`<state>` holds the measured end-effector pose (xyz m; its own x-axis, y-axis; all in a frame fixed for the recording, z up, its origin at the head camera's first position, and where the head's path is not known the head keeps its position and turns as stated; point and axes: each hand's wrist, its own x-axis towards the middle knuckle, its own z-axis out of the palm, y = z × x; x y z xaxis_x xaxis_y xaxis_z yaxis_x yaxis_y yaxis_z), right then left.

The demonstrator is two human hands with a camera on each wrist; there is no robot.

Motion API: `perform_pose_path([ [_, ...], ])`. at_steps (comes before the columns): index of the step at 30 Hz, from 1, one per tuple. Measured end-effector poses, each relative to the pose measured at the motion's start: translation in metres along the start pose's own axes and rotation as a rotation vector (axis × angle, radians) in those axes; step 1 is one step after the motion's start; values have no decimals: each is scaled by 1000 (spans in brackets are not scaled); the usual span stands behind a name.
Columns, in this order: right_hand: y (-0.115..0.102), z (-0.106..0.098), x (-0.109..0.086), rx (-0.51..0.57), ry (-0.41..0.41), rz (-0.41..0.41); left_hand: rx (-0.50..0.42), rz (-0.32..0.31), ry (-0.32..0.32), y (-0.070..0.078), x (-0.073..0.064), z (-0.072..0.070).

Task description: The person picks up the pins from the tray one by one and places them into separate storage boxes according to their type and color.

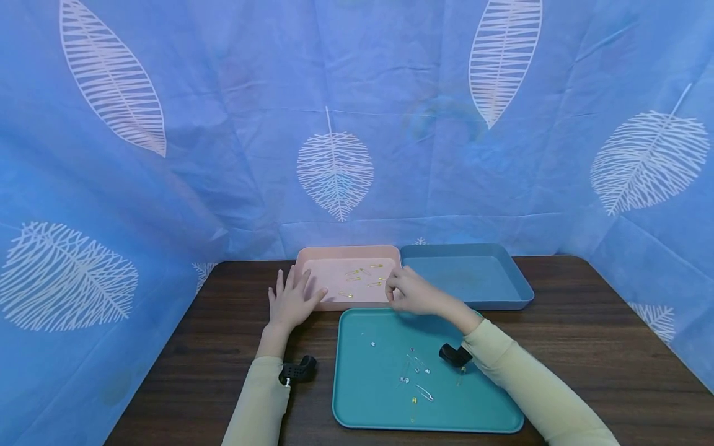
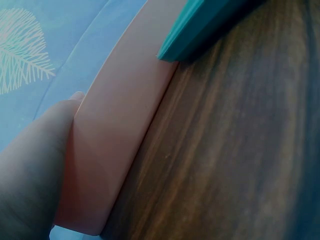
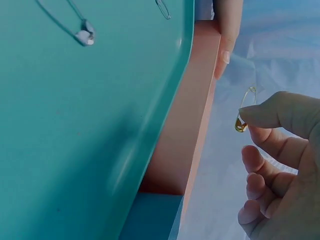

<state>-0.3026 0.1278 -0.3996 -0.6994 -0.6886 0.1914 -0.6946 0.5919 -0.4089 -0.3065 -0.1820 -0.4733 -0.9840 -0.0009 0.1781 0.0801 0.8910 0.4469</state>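
My right hand (image 1: 413, 292) pinches a gold safety pin (image 3: 240, 126) between thumb and index finger, near the right front corner of the pink tray (image 1: 346, 249). In the right wrist view the pin hangs beyond that tray's rim, its other end pointing up. The left hand (image 1: 291, 302) rests at the pink tray's left front corner, fingers spread and the thumb (image 2: 35, 160) over its rim. Several gold safety pins (image 1: 346, 295) lie scattered inside the pink tray. On the teal tray (image 1: 362, 409) in front are several silver safety pins (image 1: 425, 393) and a gold safety pin (image 1: 414, 401).
A blue tray (image 1: 463, 272) stands against the pink tray's right side. All three trays sit on a dark wooden table (image 1: 586, 347). Behind hangs a blue cloth (image 1: 390, 167) with white leaf prints. The right forearm crosses over the teal tray's right side.
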Motion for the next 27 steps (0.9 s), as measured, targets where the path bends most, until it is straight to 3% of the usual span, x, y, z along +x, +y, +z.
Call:
perform_pose_path([
  [12,0,4,27,-49,73,-12,-2,3,3,-1,0,1],
  [18,2,7,42,-87,71,9,5,2,4,-1,1,2],
  [27,9,14,62,-60,79,47,-5,6,9,-1,1,1],
])
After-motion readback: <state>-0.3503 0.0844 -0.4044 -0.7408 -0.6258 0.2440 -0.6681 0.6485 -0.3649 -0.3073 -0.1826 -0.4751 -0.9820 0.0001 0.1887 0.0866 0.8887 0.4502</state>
